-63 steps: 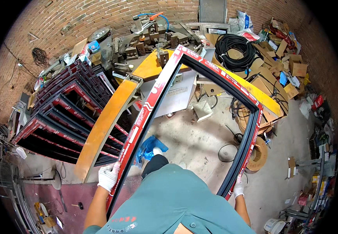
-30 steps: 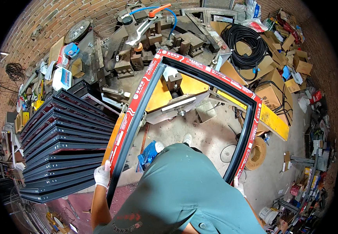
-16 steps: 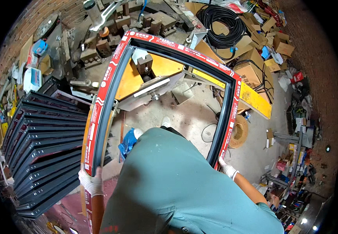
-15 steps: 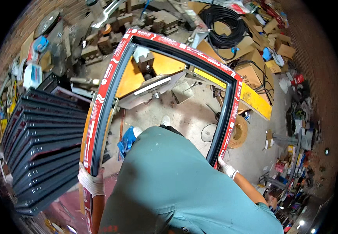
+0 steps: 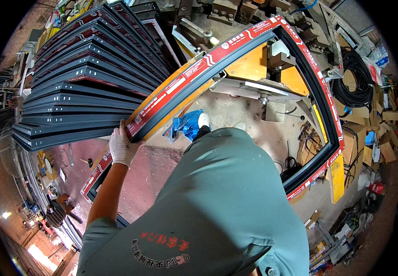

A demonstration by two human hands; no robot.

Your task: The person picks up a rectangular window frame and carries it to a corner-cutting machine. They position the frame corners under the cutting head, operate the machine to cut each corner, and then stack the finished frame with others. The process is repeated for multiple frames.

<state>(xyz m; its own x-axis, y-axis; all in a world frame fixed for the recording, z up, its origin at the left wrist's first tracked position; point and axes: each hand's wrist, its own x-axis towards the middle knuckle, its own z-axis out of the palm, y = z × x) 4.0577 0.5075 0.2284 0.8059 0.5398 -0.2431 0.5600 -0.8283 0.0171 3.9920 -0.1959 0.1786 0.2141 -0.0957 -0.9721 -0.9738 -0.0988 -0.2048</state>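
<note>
"So, what's new?"
"The right hand left sight; I can't tell its grip. Only the white-gloved left hand (image 5: 123, 147) shows, pinching the red-taped four-sided dark metal frame (image 5: 198, 69) ahead and right."
"Farther?"
"Stacked dark metal frames (image 5: 81, 97), left ahead."

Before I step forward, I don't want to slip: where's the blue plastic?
In the head view, the blue plastic lies on the floor left of centre, just left of the left shoe, seen through the frame.

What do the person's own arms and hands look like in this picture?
The left hand wears a white knitted glove, fingertips apparently bare; the forearm is bare below a short grey-green sleeve. The right hand and forearm are hidden.
</note>
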